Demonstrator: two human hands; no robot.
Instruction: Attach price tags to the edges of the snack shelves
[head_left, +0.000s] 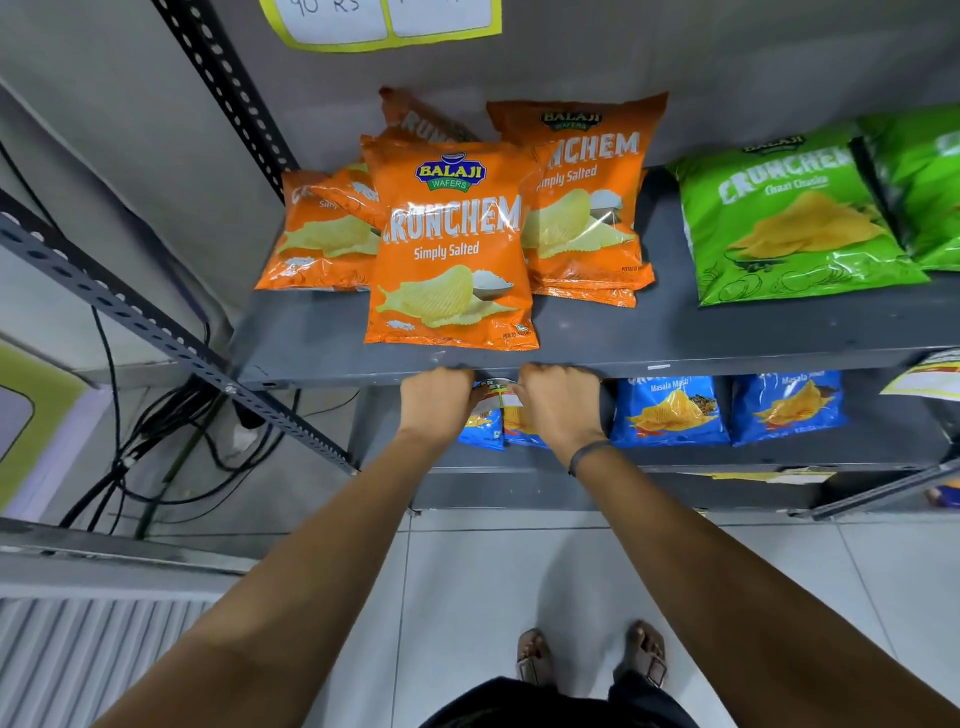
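At the front edge of the grey shelf (675, 358), both hands press against the metal lip, close together. The left hand (435, 402) is curled, knuckles up, its fingertips hidden under the edge; the right hand (558, 402) is curled the same way, a dark band (589, 453) on its wrist. Between them sits a small tag (501, 395), white with a yellow border, pinched at each side by the fingers and lying against the shelf edge; how firmly it is stuck cannot be told. On the shelf above the hands stand orange bags (451, 249), the front one just behind the edge, with green bags (795, 218) to the right. On the shelf below lie blue bags (670, 410). Another tag (922, 376) hangs on the same edge far right. A label sheet (384, 21) is stuck on the shelf higher up. Cables (156, 441) trail on the floor at left.
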